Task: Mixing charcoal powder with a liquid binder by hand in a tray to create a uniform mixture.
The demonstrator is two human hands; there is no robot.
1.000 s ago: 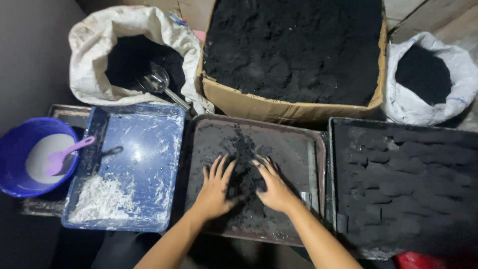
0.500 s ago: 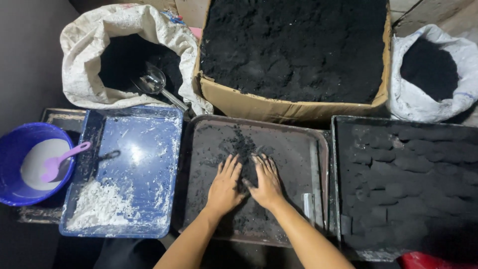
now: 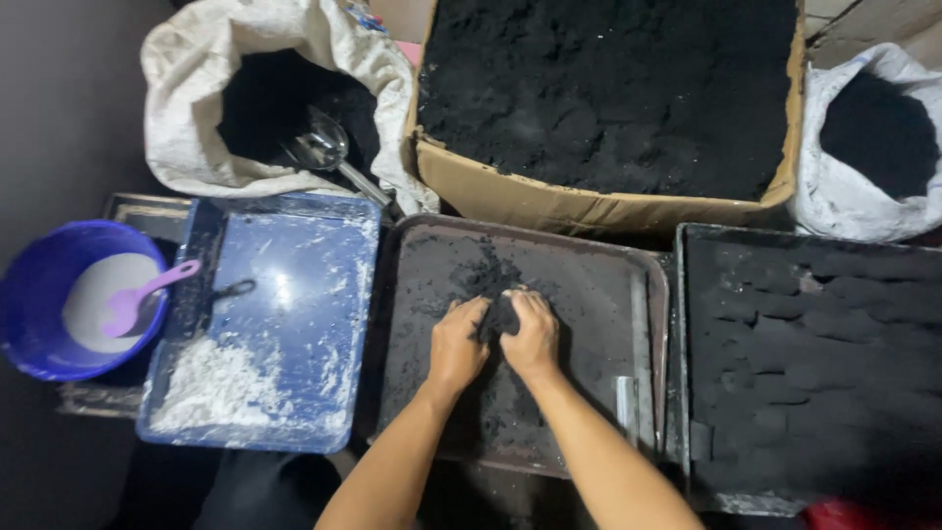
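Both hands are cupped together on the dark tray (image 3: pixel 589 294), fingers curled in around a clump of black powder (image 3: pixel 498 316) pressed between them. The left hand (image 3: pixel 457 344) grips the clump from its left side, the right hand (image 3: pixel 533 336) from its right, knuckles nearly touching. More loose black powder trails up the tray beyond the fingertips.

Left of the dark tray lies a blue tray (image 3: pixel 294 294) with white powder (image 3: pixel 211 385) heaped in its near corner. Further left stands a blue bowl (image 3: pixel 29 294) with a purple spoon (image 3: pixel 147 294) in it. Right of the dark tray is a black tray (image 3: pixel 814 363) filled with rows of dark lumps. Beyond the dark tray stands a cardboard box (image 3: pixel 549 201) of black powder, flanked by two white sacks, the left sack (image 3: pixel 191 128) holding a metal scoop (image 3: pixel 319 149), the right sack (image 3: pixel 834 201) well apart.
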